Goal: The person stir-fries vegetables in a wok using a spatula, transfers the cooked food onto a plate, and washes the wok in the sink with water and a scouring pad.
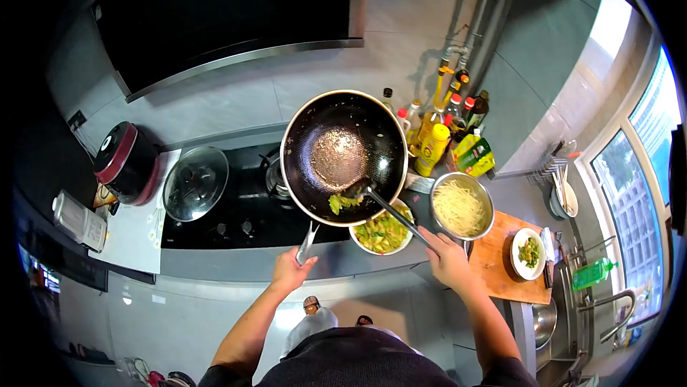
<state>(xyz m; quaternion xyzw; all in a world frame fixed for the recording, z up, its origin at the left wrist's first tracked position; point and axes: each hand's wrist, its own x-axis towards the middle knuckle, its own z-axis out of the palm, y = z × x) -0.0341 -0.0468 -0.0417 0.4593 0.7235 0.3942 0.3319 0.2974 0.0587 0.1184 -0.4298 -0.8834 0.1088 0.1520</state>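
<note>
My left hand (292, 269) is wrapped round the metal handle of a dark wok (343, 129), which is tilted over a bowl at the counter's front. In my right hand (445, 257) is a spatula (397, 214) with a dark handle; its head lies inside the wok's lower edge, against a small clump of green vegetables (345, 202). More cooked vegetables (385, 233) fill the white bowl (363, 245) just below the wok's rim. The rest of the wok's inside shows only an oily sheen and a few small bits.
A steel bowl of pale shreds (459, 206) stands right of the wok. Beyond it, a cutting board (494, 244) carries a small white bowl (524, 274). Seasoning bottles (431, 149) line the wall. A glass lid (195, 185) lies left on the black stove (207, 236).
</note>
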